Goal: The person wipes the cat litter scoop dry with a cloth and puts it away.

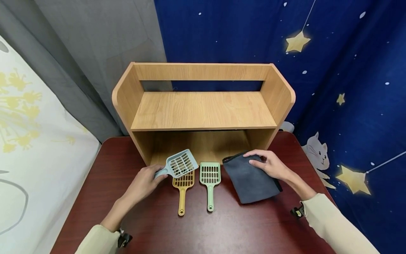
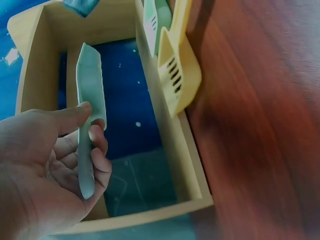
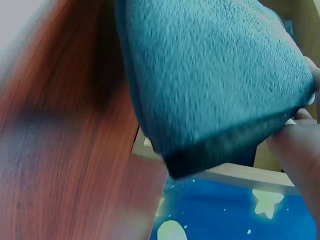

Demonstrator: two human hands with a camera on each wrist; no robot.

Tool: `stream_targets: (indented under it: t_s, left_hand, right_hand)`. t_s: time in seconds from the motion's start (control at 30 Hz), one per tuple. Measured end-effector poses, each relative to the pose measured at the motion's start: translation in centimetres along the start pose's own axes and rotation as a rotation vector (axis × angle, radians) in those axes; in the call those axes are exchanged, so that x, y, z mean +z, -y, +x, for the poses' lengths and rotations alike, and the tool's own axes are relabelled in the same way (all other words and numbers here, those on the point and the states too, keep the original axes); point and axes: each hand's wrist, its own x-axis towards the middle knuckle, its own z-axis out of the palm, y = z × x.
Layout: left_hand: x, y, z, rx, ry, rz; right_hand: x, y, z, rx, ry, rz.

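My left hand (image 1: pixel 144 181) grips the handle of a light blue litter scoop (image 1: pixel 190 159), thumb along one side and fingers curled round the other in the left wrist view. The slotted head of this scoop overlaps the top of a yellow litter scoop (image 1: pixel 182 199) in the head view. A green litter scoop (image 1: pixel 210 192) lies to the right of the yellow one, both with handles toward me. My right hand (image 1: pixel 272 165) pinches the upper edge of a folded dark grey cloth (image 1: pixel 250 183), which hangs at a tilt; its fuzzy surface fills much of the right wrist view.
A two-level wooden shelf (image 1: pixel 203 109) stands at the back of the dark red table (image 1: pixel 177 236), its lower compartment facing me. Behind it hang a grey curtain (image 1: pixel 104 42) and a blue star-patterned curtain (image 1: pixel 238 31). White patterned fabric (image 1: pixel 38 169) drapes on the left.
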Motion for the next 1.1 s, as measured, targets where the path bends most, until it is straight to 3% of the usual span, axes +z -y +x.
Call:
stream_targets:
  t_s: [0.2, 0.37, 0.73, 1.1]
  left_hand:
    - [0.5, -1.2, 1.2, 0.039, 0.002, 0.026]
    - [1.0, -2.3, 2.4, 0.120, -0.020, 0.019]
    - [1.3, -5.5, 4.1, 0.267, 0.027, 0.035]
    - [2.0, -6.9, 4.6, 0.278, 0.063, 0.085]
  right_hand:
    - [0.2, 1.2, 0.2, 0.058, -0.050, 0.046]
    - [0.3, 2.1, 0.3, 0.095, -0.087, 0.069]
    - [0.6, 5.0, 0.3, 0.056, -0.131, 0.248]
    - [2.6, 7.5, 0.9, -0.127, -0.052, 0.046]
